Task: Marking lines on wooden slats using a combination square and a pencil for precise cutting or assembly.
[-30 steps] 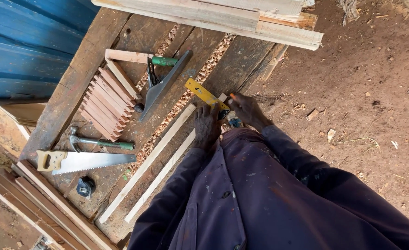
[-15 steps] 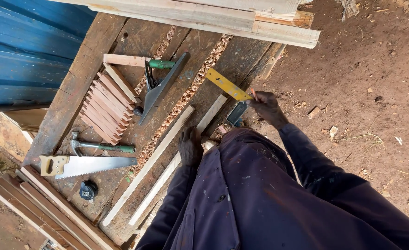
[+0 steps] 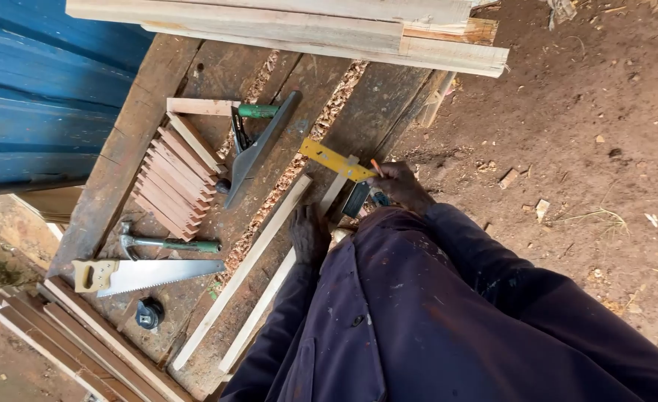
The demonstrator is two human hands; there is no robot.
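Rough plank surface (image 3: 143,134) ends at frame centre, bare dirt right. My left hand (image 3: 308,232) presses a strip (image 3: 321,212); right hand (image 3: 397,183) apparently clasps the yellow try square (image 3: 334,160) and pencil (image 3: 376,167).

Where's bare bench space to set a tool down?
Bare planks lie between the hand plane and the stacked timber at the far end. The left edge plank is bare too. It is crowded around the slats, hammer, saw and both hands' strips.

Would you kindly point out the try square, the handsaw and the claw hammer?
try square (image 3: 334,159), head view, middle of its yellow blade.
handsaw (image 3: 167,273), head view, middle of its steel blade.
claw hammer (image 3: 172,243), head view, its shaft.
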